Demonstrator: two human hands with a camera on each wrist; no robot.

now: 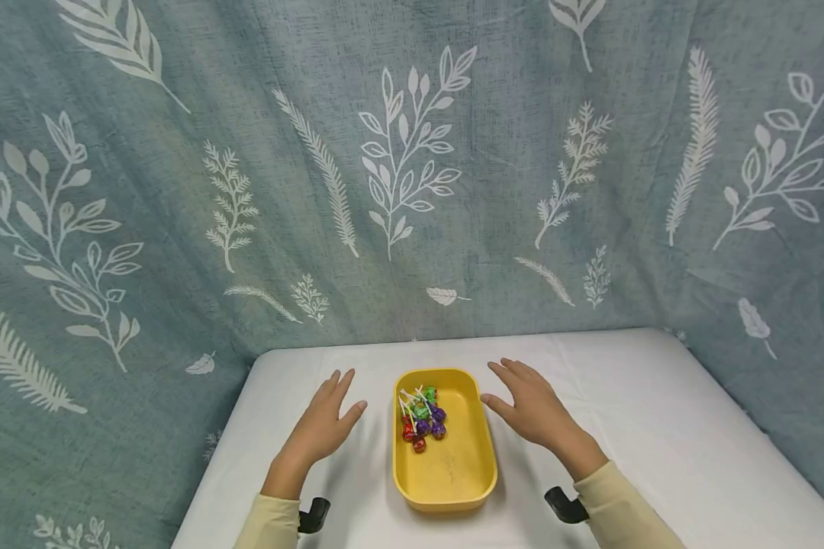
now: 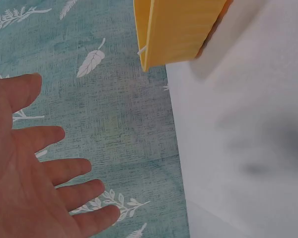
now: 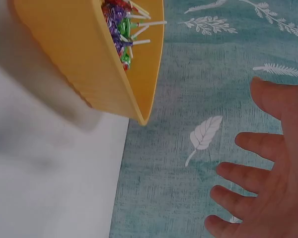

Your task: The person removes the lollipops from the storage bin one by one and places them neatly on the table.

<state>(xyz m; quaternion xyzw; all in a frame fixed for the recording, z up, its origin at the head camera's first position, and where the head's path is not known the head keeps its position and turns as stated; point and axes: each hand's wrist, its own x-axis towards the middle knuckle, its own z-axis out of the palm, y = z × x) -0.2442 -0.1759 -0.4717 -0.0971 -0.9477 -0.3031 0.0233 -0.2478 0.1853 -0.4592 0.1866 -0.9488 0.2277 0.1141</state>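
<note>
A yellow rectangular tray (image 1: 453, 476) lies between my two hands in the head view. Several lollipops (image 1: 422, 421) in red, purple and green wrappers are bunched in its far left part, white sticks pointing up and away. To the left of the tray my left hand (image 1: 321, 419) hovers above the table with fingers spread, holding nothing. My right hand (image 1: 535, 404) is held on the other side, near the tray's far right edge, its fingers straight and apart. Both wrist views show bare palms and extended fingers, with the tray wall (image 3: 74, 54) beyond.
A white cloth (image 1: 357, 488) covers the table under the tray. Behind the table hangs a blue-green curtain (image 1: 494, 191) with white leaf prints. Each wrist carries a black strap-like mount (image 1: 313, 516).
</note>
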